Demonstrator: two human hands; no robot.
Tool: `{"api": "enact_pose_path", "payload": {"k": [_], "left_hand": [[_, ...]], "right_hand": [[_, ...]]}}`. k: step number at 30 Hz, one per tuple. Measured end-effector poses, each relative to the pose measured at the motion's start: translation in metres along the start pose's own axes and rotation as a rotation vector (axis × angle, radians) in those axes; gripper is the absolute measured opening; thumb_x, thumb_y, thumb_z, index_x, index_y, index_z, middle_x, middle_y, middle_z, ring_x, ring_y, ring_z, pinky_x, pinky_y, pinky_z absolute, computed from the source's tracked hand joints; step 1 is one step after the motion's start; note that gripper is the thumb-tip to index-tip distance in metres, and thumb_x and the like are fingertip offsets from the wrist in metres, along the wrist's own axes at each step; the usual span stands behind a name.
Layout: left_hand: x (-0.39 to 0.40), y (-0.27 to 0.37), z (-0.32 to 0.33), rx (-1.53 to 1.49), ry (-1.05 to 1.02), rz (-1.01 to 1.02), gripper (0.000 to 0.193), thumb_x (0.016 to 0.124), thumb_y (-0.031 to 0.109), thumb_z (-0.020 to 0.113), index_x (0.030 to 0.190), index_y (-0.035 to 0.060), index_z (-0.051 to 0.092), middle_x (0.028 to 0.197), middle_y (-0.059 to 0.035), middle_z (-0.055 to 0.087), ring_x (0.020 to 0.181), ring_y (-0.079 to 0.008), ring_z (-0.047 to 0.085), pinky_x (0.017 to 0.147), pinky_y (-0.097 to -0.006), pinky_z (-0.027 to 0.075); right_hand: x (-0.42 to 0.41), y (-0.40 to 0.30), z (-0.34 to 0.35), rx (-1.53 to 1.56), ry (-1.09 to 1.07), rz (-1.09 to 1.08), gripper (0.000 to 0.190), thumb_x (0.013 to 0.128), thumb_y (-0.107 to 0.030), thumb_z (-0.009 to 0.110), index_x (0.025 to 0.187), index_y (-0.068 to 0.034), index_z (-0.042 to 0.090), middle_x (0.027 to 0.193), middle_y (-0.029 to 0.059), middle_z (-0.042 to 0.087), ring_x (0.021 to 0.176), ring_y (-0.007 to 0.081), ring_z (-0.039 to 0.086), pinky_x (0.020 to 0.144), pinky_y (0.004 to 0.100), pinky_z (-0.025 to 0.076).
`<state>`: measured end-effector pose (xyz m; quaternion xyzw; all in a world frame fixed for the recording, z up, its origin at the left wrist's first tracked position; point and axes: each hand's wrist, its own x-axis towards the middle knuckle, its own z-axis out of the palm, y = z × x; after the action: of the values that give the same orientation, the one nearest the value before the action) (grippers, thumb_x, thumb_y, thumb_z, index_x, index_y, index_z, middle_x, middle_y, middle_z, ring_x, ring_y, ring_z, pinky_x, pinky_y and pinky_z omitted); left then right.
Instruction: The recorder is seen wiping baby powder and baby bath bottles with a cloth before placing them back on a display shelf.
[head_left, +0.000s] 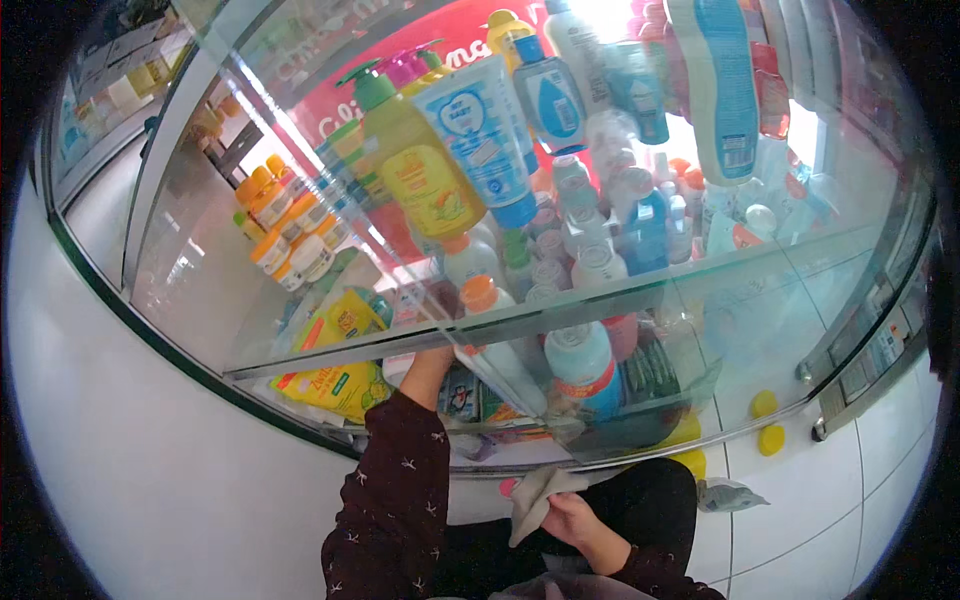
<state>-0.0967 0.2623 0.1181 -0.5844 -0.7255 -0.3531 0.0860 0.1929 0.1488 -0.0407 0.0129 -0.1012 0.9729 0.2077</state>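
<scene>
My left arm, in a dark patterned sleeve, reaches into a glass display case below its glass shelf (645, 300). My left hand (445, 301) shows only dimly through the glass, among white bottles with orange caps (480, 294); its fingers are hidden. Close to that wrist lies a yellow refill pouch (330, 390). Over my lap, my right hand (574, 519) grips a pale grey cloth (536, 501). A pink cap (508, 487) pokes out at the cloth's left side; whatever it belongs to is mostly covered.
On the upper shelf stand a yellow pump bottle (427, 180), a blue-and-white tube (480, 135) and several other bottles. Orange-lidded jars (292, 225) are stacked at left. A large white-capped bottle (583, 367) stands near the case's front. Yellow caps (770, 440) and a plastic packet (727, 496) lie on the tiled floor.
</scene>
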Motion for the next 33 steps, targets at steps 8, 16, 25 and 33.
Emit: {"api": "enact_pose_path", "payload": {"k": [8,16,25,33], "left_hand": [[-0.012,0.019,-0.006,0.061,0.135,0.103,0.025,0.071,0.01,0.065,0.091,-0.0012,0.054,0.083,-0.01,0.059,0.083,-0.0189,0.057,0.071,-0.0302,0.046],[-0.055,0.074,-0.034,-0.123,0.218,-0.054,0.033,0.07,0.011,0.068,0.095,-0.0027,0.052,0.087,-0.0114,0.059,0.083,-0.0178,0.057,0.071,-0.029,0.046],[-0.184,0.073,-0.093,-0.792,0.209,-0.29,0.047,0.066,0.019,0.072,0.102,-0.0015,0.049,0.094,-0.0088,0.058,0.084,-0.0167,0.057,0.077,-0.0314,0.046],[-0.257,0.068,-0.063,-1.478,0.081,-0.394,0.053,0.07,0.028,0.068,0.107,-0.0014,0.044,0.09,-0.018,0.059,0.082,-0.0282,0.061,0.072,-0.0429,0.05]], "right_hand": [[-0.002,0.006,-0.01,-0.07,0.201,0.02,0.045,0.086,-0.017,0.048,0.125,-0.001,0.033,0.12,0.0128,0.045,0.111,0.0256,0.044,0.093,0.0386,0.037],[-0.002,-0.001,-0.012,-0.133,0.182,0.208,0.04,0.082,-0.022,0.054,0.113,0.0,0.044,0.106,0.0118,0.053,0.094,0.0214,0.055,0.083,0.0357,0.044],[0.0,0.008,0.014,-0.234,0.191,0.094,0.052,0.083,-0.024,0.053,0.127,-0.004,0.034,0.121,0.0125,0.046,0.107,0.0253,0.049,0.089,0.0414,0.041],[0.013,0.013,0.074,-0.525,0.35,-0.404,0.045,0.082,-0.024,0.053,0.12,-0.005,0.039,0.105,0.0086,0.053,0.091,0.0234,0.055,0.08,0.0342,0.044]]}}
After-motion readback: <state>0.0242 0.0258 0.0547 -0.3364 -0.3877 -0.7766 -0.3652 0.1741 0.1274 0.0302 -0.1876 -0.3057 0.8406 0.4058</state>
